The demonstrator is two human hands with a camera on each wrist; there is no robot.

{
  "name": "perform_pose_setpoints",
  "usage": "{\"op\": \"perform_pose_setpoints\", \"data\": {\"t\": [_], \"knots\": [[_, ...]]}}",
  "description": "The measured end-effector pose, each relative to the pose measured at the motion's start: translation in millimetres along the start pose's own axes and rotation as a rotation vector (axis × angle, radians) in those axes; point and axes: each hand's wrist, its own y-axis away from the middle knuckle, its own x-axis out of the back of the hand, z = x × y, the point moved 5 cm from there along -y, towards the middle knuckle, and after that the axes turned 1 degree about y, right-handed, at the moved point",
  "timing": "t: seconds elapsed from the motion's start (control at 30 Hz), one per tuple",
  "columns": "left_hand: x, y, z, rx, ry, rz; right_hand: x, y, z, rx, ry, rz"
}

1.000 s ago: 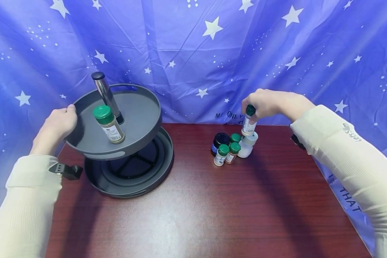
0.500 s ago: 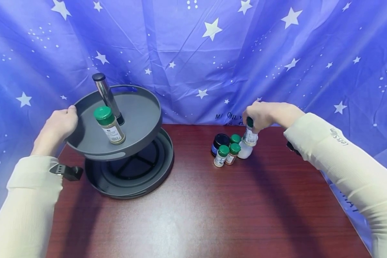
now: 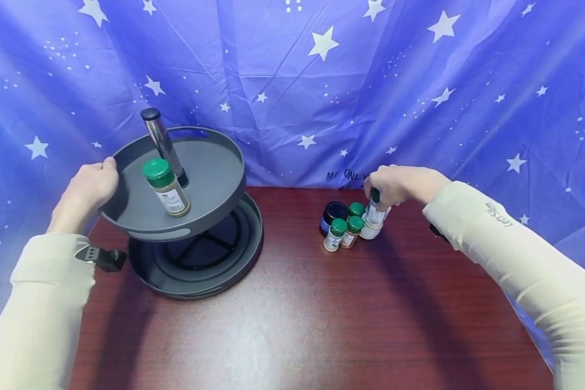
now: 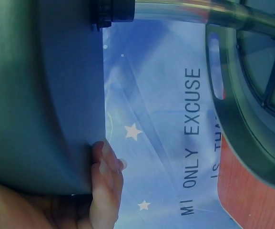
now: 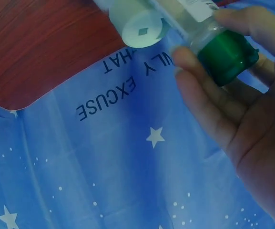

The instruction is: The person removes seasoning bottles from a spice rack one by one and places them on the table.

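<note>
On the left, my left hand [image 3: 88, 187] grips the rim of the upper tray [image 3: 209, 162] of a grey two-tier turntable. In the left wrist view its fingers [image 4: 105, 191] curl at the tray's edge. A large green-capped spice jar [image 3: 169, 199] stands on that tray, in front of the metal post [image 3: 162, 142]. At the right, my right hand [image 3: 397, 185] holds a spice jar [image 3: 374, 216] near its cap. The right wrist view shows its green cap [image 5: 225, 55] between thumb and fingers. This jar overlaps a white bottle [image 3: 369, 234] in the head view.
Beside the held jar stand a dark-lidded jar [image 3: 334, 212] and several small green-capped jars, one of them the front jar [image 3: 335, 238]. The turntable's lower tray [image 3: 253, 244] rests on the brown table [image 3: 283, 314]. A blue star-patterned curtain [image 3: 283, 65] hangs behind the table.
My right hand has lowered the spice jar from above the white bottle to beside the group of jars. The left hand and turntable have stayed in place.
</note>
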Motion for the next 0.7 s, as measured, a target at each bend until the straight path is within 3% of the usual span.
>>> {"op": "perform_pose_setpoints", "data": {"t": [0.7], "knots": [[0.5, 0.5, 1.3, -0.002, -0.010, -0.002, -27.8, -13.1, -5.3, 0.067, 0.111, 0.021]]}}
